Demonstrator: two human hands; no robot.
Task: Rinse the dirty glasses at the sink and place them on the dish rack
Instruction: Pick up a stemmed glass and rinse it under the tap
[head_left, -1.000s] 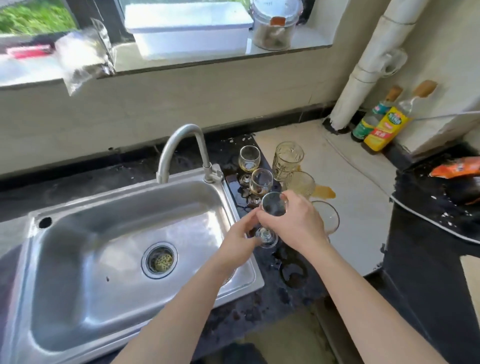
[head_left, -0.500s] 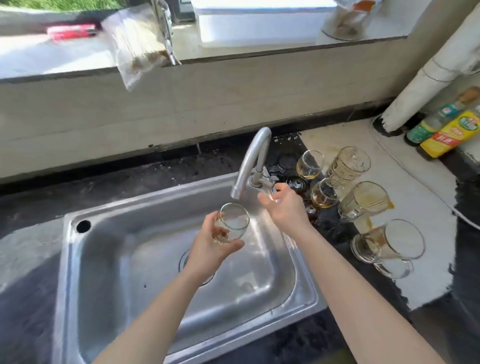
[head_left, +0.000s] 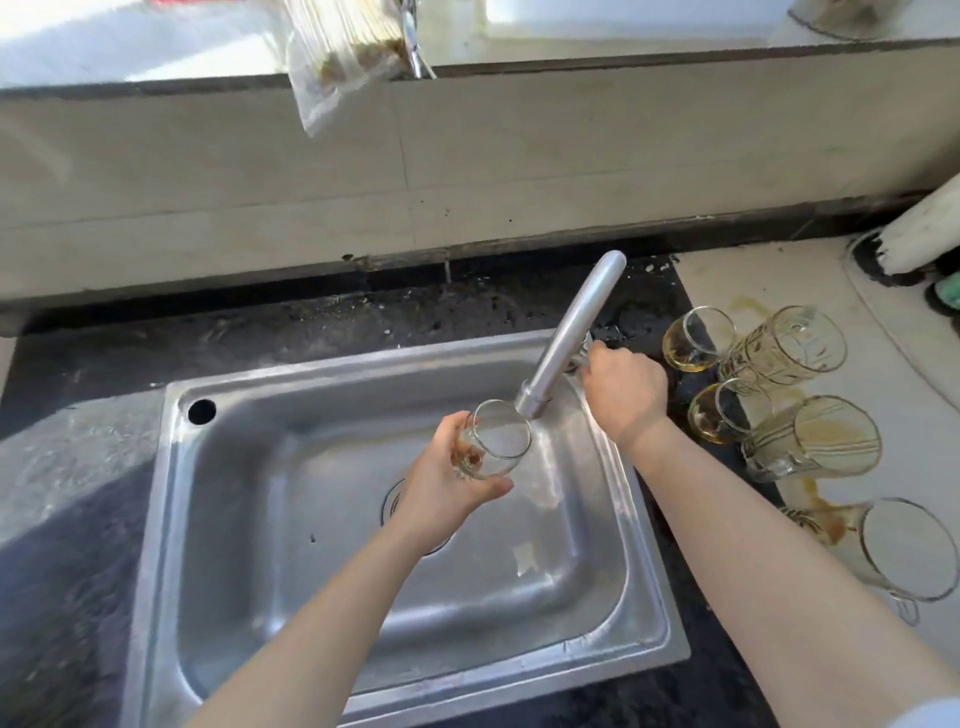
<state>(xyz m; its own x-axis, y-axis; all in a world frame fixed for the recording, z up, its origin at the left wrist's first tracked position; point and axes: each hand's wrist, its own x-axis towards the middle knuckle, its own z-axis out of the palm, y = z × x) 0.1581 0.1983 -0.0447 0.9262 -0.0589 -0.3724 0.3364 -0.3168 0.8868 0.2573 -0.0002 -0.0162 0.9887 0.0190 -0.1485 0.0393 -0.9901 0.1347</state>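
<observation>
Glass (head_left: 496, 439) cupped in left grip (head_left: 447, 480) under spout, right grip (head_left: 623, 387) seemingly closed on tap handle

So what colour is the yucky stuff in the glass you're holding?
Brownish-amber dregs at the bottom of the glass in the left hand, seen in the head view.

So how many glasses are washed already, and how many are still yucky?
None look washed yet. No dish rack shows in this view. Right now the left hand holds one small glass under the faucet, while the right hand is at the tap handle; I can't see water running. Five dirty glasses with brownish dregs wait on the counter beside the sink.
</observation>
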